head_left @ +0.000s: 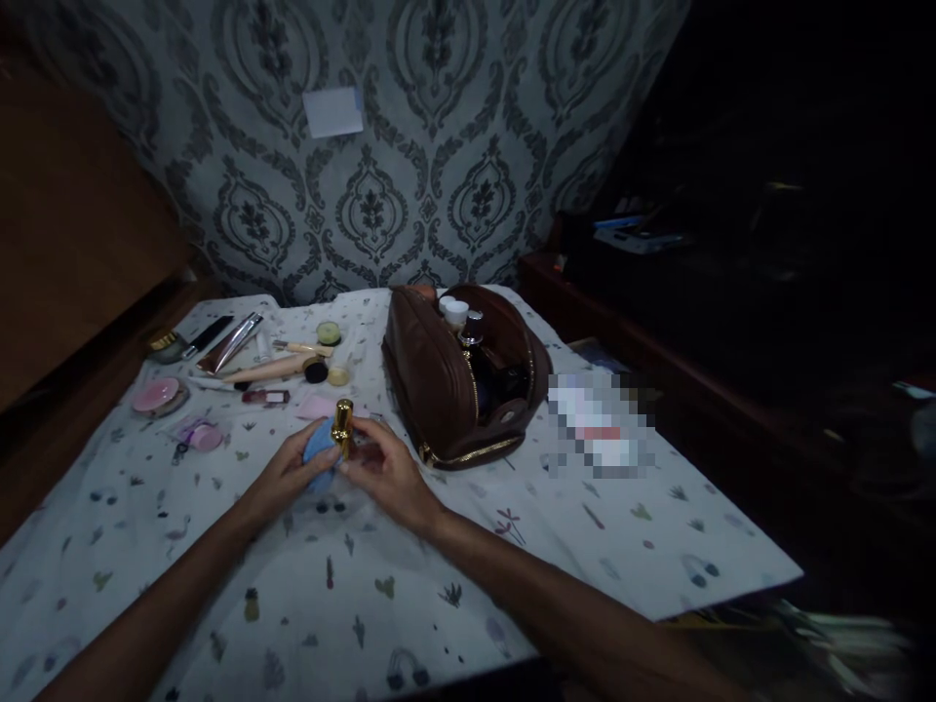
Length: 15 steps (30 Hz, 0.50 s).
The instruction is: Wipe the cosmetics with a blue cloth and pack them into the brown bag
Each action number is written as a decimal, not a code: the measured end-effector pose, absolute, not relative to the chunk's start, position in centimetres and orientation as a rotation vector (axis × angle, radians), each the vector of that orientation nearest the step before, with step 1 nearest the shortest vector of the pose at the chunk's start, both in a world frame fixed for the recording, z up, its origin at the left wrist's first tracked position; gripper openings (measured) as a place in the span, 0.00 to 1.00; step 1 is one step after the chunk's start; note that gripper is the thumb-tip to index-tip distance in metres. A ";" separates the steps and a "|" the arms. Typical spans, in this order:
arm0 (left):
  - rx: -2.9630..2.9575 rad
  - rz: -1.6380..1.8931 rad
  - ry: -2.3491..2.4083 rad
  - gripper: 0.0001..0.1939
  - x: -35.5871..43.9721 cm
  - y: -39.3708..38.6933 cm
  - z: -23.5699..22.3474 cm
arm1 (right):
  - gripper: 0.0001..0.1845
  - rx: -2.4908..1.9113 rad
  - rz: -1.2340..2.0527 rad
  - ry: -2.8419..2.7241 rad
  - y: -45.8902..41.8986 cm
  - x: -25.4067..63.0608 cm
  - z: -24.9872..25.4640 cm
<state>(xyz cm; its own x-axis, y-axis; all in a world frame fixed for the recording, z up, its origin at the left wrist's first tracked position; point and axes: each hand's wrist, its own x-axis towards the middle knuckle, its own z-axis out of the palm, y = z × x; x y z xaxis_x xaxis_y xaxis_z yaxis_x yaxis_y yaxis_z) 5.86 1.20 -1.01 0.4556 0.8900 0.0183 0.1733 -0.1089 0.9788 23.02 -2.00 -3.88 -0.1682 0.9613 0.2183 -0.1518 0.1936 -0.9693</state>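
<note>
My left hand [292, 463] is closed on a soft blue cloth [318, 444]. My right hand [391, 473] grips a small bottle with a shiny gold cap [342, 421], upright and pressed close to the cloth; its lower part is hidden by my fingers. The left thumb also reaches the bottle's side. Just right of my hands stands a brown toiletry bag [431, 366], unzipped, with white-lidded jars [457, 312] and a silver-capped bottle [474, 327] inside. A pink flat packet [316, 406] lies behind my left hand.
On the patterned tablecloth [351, 624], left, lie a pink compact [159, 396], a purple pouch [201, 434], tubes [230, 343], a makeup brush [270, 369], a small red tube [264, 397] and a greenish jar [329, 333]. A blurred-out item [604, 424] lies right of the bag.
</note>
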 end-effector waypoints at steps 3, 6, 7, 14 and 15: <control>1.630 0.769 0.978 0.21 5.5 1.1 -0.2 | 0.25 -0.998 1.024 -1.442 -2.6 23.6 -2.6; 1.663 0.708 0.985 0.21 5.3 1.0 0.2 | 0.23 -1.047 0.878 -1.446 -2.7 23.9 -1.9; 1.688 0.686 0.985 0.21 5.3 1.0 0.2 | 0.21 -1.022 0.893 -1.435 -2.5 24.0 -1.8; 1.844 0.635 0.911 0.17 5.9 0.9 0.0 | 0.13 -0.872 1.227 -1.249 -1.9 23.9 -2.2; 1.850 0.634 0.902 0.18 6.0 0.9 0.1 | 0.13 -0.862 1.260 -1.221 -1.9 23.9 -2.2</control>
<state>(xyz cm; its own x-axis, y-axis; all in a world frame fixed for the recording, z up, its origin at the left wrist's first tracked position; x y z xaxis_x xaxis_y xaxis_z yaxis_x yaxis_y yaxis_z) 5.98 0.95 0.07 0.5935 0.8037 0.0424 0.3122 -0.2785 0.9083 23.87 -1.85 -2.23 -0.1074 0.9761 0.1889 -0.2189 0.1621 -0.9622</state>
